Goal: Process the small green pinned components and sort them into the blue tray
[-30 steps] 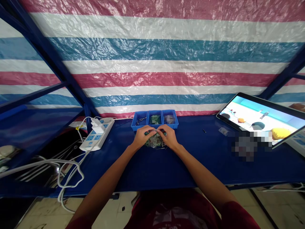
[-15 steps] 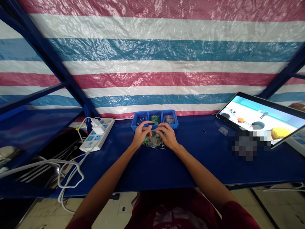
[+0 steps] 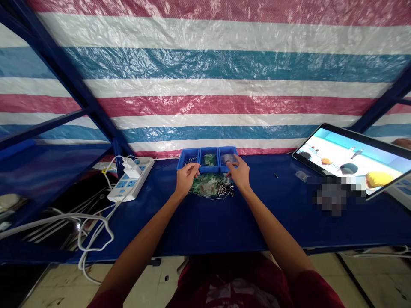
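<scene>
My left hand (image 3: pixel 186 177) is at the front left of a blue three-part bin (image 3: pixel 209 169), fingers curled and thumb against them. Whatever they may hold is too small to make out. My right hand (image 3: pixel 240 172) reaches over the front of the bin's right compartment, thumb and fingers apart, with nothing visible in them. That compartment holds clear plastic bags (image 3: pixel 227 158); the middle one has green packets (image 3: pixel 209 160), and the left has small metal pieces (image 3: pixel 192 159). Between my hands lie a heap of green and clear packets (image 3: pixel 205 186) and loose thin metal pins (image 3: pixel 225 188).
A white power strip (image 3: pixel 130 184) with a plugged-in adapter and looping cables lies on the left. On the right, a tablet (image 3: pixel 349 158) plays a video. A small dark pin (image 3: pixel 275 175) and a clear bag (image 3: pixel 301 176) lie on the blue table (image 3: pixel 205 226).
Both hands were together over the heap and have moved apart. The left went slightly left, the right went right and up to the bin. The loose metal pins are now uncovered.
</scene>
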The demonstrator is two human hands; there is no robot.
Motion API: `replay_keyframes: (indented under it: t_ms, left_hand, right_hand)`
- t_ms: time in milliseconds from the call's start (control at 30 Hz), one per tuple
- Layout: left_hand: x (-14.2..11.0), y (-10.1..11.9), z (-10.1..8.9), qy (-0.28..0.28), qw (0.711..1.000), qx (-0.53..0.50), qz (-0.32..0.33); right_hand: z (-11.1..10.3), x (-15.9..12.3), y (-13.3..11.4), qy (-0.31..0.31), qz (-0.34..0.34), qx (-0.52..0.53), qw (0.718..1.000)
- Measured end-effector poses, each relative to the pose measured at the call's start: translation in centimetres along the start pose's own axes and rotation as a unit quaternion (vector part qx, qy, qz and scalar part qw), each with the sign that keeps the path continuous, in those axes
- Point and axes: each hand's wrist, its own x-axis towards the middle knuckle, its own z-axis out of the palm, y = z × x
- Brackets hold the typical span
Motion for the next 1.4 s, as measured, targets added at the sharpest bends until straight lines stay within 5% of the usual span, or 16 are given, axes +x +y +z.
replay_keyframes:
  t_ms: [133,267,467,600,733,867,1100,1400]
  left_hand:
    - [-0.2,0.4,-0.5,-0.152,0.979,0.087,0.1]
    - [-1.1,0.9,0.0,-0.331,0.902,0.185,0.208]
    - [-2.0,0.6,1.1,-0.402,0.813,0.305,0.291]
    - [-2.3,0.6,1.3,-0.403,0.793,0.333,0.311]
    - [-2.4,1.3,1.4,-0.415,0.81,0.306,0.28]
    - [-1.9,2.2,0.9,-0.411,0.862,0.208,0.213]
    - [-1.1,2.0,0.1,-0.261,0.953,0.131,0.076]
    - [-0.9,0.2,0.4,-0.078,0.983,0.118,0.117]
  right_hand:
    - [-1.0,0.0,0.2,-0.003,-0.076,-0.122,0.99]
    - [-0.7,-0.1,0.4,-0.031,-0.1,-0.17,0.98]
    - [-0.5,-0.6,0.1,-0.025,-0.109,-0.167,0.98]
    - [-0.6,-0.8,-0.2,-0.012,-0.111,-0.16,0.981]
    - [-0.5,-1.1,-0.4,-0.015,-0.12,-0.15,0.981]
    - [-0.6,-1.2,-0.5,0.019,-0.139,-0.13,0.982]
    - [-0.3,-1.9,-0.9,-0.024,-0.178,-0.109,0.978]
    - [1.3,-3.0,-0.3,-0.15,-0.243,-0.108,0.952]
